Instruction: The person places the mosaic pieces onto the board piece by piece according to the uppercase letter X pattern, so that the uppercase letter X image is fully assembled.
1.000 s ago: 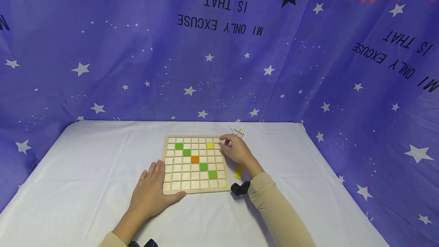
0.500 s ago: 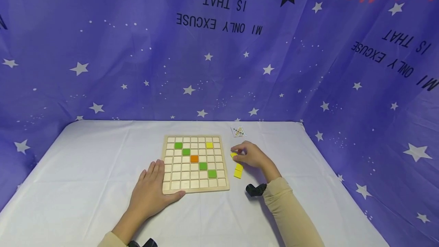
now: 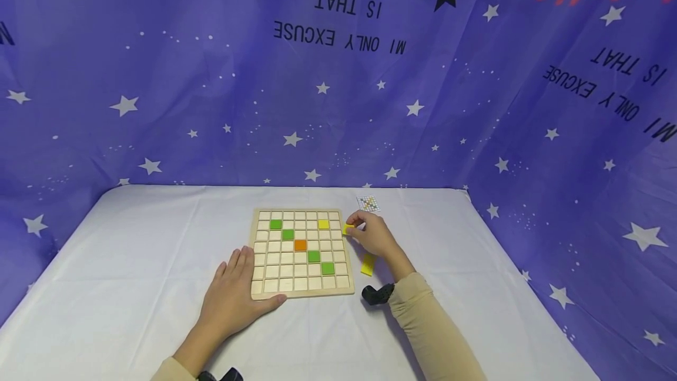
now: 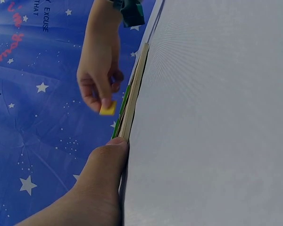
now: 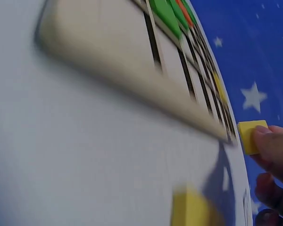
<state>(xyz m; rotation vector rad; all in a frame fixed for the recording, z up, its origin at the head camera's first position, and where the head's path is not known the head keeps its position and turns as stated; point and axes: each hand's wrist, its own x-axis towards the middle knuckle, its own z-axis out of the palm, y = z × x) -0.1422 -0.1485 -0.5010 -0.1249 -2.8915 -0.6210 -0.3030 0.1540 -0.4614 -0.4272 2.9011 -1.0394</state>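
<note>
A wooden grid board (image 3: 270, 295) lies on the white table, with a diagonal of green tiles (image 3: 314, 256) and one orange tile (image 3: 300, 245), plus a yellow tile (image 3: 324, 224) near its top right. My left hand (image 3: 230, 296) rests along the board's lower left corner, fingers straight on the left side and thumb at the front edge. Between thumb and fingertips, my right hand (image 3: 372, 233) pinches a second yellow tile (image 5: 251, 136), raised just off the board's right edge. In the left wrist view the same tile (image 4: 107, 108) shows below the fingertips.
More yellow tiles (image 3: 368, 264) lie on the table right of the board, below the right hand. A small printed grid card (image 3: 368, 203) lies beyond the board's top right corner. Purple star-patterned cloth (image 3: 338, 104) hangs behind and beside the white table (image 3: 132, 240).
My right hand came back from over the board, took up a yellow tile from the table on the right, and moved left with it to the board's edge. The left hand stayed put.
</note>
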